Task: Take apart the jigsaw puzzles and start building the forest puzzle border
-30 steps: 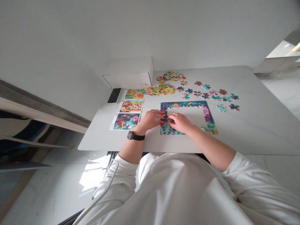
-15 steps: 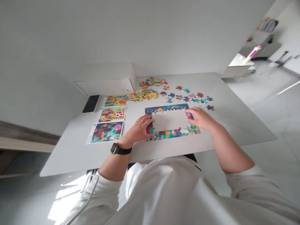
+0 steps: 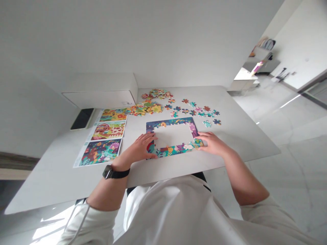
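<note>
A rectangular puzzle border (image 3: pixel 176 148) of joined pieces lies flat near the table's front edge, with bare table showing inside it. My left hand (image 3: pixel 140 147) rests on its left side, fingers apart, thumb at the lower left corner. At the lower right corner, my right hand (image 3: pixel 212 143) touches the border's outer edge with its fingers spread. Neither hand grips a loose piece. Behind the border lie loose blue, teal and brown pieces (image 3: pixel 192 112). A heap of yellow pieces (image 3: pixel 148 108) and a heap of red and green ones (image 3: pixel 157 94) sit farther back.
Printed picture sheets (image 3: pixel 102 144) lie on the table (image 3: pixel 58 170) to the left. Beyond them are a dark phone (image 3: pixel 82 119) and a long white box (image 3: pixel 99 98) against the wall. A black watch (image 3: pixel 112 172) is on my left wrist.
My right hand has slid down from the border's upper right side to its lower right corner, uncovering a teal loose piece. The camera view has shifted; my left hand stays at the border's left side.
</note>
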The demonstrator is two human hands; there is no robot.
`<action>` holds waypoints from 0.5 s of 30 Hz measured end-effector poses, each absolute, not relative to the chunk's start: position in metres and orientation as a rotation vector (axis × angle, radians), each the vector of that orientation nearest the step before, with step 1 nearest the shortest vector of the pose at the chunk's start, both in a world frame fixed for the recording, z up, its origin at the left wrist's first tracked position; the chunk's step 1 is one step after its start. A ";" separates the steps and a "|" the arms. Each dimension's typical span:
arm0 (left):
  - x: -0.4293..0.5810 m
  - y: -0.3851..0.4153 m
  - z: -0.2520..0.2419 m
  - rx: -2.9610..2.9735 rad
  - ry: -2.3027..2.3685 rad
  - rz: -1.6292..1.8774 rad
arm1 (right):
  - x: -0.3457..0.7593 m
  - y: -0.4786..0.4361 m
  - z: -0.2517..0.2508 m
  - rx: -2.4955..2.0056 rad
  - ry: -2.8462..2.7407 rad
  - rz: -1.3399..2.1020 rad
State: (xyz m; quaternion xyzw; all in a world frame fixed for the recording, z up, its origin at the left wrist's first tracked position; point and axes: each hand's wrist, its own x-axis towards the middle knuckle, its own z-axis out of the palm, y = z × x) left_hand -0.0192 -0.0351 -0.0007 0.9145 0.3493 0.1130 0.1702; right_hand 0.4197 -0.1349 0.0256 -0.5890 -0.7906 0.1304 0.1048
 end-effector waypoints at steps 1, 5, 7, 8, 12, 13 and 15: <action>-0.021 -0.033 -0.001 2.589 0.998 0.316 | 0.418 -0.134 0.025 -1.727 -2.333 0.380; -0.027 -0.028 0.002 2.560 1.011 0.263 | 0.410 -0.129 0.025 -1.718 -2.353 0.367; -0.028 -0.026 0.003 2.560 1.016 0.242 | 0.408 -0.126 0.028 -1.730 -2.369 0.364; -0.028 -0.025 0.004 2.564 1.019 0.239 | 0.408 -0.124 0.030 -1.736 -2.384 0.371; -0.024 -0.013 0.008 2.575 1.038 0.229 | 0.412 -0.103 0.045 -1.741 -2.448 0.477; -0.022 -0.007 0.010 2.575 1.047 0.233 | 0.414 -0.093 0.049 -1.758 -2.450 0.498; -0.016 0.006 0.014 2.575 1.063 0.265 | 0.414 -0.069 0.057 -1.813 -2.439 0.485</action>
